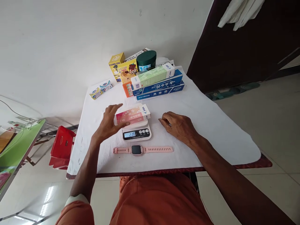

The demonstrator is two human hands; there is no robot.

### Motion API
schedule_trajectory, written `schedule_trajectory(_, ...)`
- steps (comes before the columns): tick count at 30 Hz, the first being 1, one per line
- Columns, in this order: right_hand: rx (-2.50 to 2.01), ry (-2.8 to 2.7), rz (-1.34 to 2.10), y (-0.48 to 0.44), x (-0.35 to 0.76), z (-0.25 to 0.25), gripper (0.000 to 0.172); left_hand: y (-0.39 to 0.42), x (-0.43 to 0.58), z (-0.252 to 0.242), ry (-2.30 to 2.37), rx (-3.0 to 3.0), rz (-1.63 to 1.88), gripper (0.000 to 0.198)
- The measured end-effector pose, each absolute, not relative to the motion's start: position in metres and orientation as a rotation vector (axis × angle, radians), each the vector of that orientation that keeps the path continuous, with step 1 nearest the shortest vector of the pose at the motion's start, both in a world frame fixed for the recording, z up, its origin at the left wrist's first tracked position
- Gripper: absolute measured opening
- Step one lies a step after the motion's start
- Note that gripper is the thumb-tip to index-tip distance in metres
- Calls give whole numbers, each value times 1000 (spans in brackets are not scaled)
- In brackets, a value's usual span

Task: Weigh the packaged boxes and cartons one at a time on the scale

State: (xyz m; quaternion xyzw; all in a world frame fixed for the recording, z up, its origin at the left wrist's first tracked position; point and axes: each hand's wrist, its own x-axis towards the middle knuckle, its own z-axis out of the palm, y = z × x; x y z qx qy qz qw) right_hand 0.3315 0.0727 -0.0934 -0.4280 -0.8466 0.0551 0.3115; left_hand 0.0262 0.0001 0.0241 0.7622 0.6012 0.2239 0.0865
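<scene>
Item: one pink box [130, 115], lying on the scale [142, 133], long axis running left to right, right end angled slightly away from us. We noted it just right of our left hand [109, 122], the nearer one, fingers spread about its left end, contact unclear. Our right hand [179, 126] rested curled on the surface [208, 128], apart; contents, we could not tell.

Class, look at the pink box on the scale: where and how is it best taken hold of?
Probably around the middle, pinched across its two long sides, coming down from above. The pink box lies lengthwise across the scale, which backs its underside, and it is much narrower front to back than end to end.
</scene>
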Motion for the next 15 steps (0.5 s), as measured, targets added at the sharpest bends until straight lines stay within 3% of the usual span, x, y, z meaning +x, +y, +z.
schedule_trajectory(4,-1128,-2242,121,72,332,-92,31,10,32,5,1842,2294,452,58)
schedule_trajectory(8,-1133,-2243,111,72,331,-91,29,14,30,3,1847,2297,532,50)
schedule_trajectory(15,-1152,-2274,85,71,329,-89,29,51,39,67,1844,2508,862,57)
